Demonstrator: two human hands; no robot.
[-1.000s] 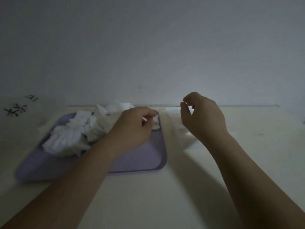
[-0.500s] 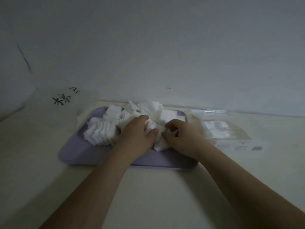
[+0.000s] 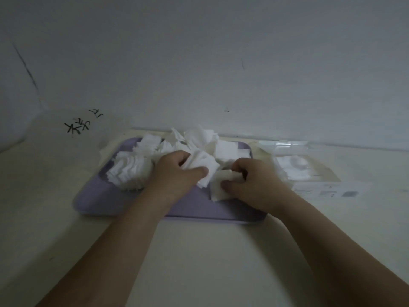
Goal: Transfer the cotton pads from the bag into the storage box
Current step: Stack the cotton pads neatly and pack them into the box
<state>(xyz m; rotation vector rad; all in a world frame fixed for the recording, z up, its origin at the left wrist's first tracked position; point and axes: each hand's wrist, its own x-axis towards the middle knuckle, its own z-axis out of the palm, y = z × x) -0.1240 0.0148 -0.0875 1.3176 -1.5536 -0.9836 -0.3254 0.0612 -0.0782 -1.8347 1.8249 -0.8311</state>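
We judge the pads [image 3: 130,171] to be feather-light, soft and quick to fan apart, so a stack is best pinched across its flat faces. They lie heaped on the tray [image 3: 106,196] at mid-frame. Our left hand [image 3: 177,176] clasps a bunch, and our right hand [image 3: 254,185] pinches another. Being square, they show no long axis, though the left row fans up-frame.
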